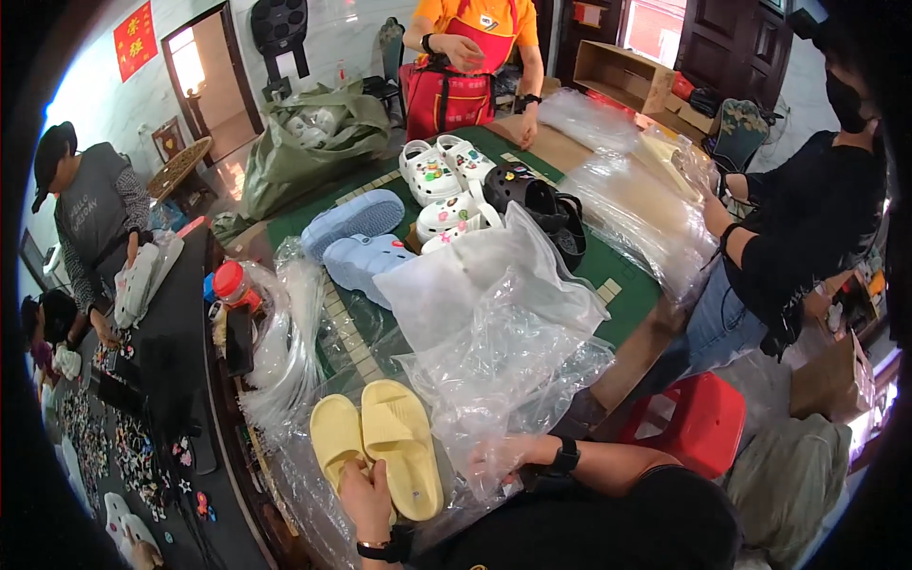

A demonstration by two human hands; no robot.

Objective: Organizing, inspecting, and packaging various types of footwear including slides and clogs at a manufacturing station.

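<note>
A pair of yellow slide sandals (404, 442) lies side by side at the near edge of the table. My left hand (365, 496) grips them at the heel end, with thumb and fingers closed where the two meet. To their right, my right hand (499, 461) is closed on a clear plastic bag (484, 380), whose film partly covers the fingers. Beyond the bag is a frosted white bag (465, 280). Behind these sit light blue clogs (366, 258), white clogs with charms (445, 176) and black clogs (537, 204).
Stacked clear bags (636, 204) cover the table's right side. A bundle of plastic strips (294, 342) and a red-lidded jar (233, 282) stand left. A green sack (313, 142) is at the far left. A red stool (698, 423) stands right. Co-workers stand across, left and right.
</note>
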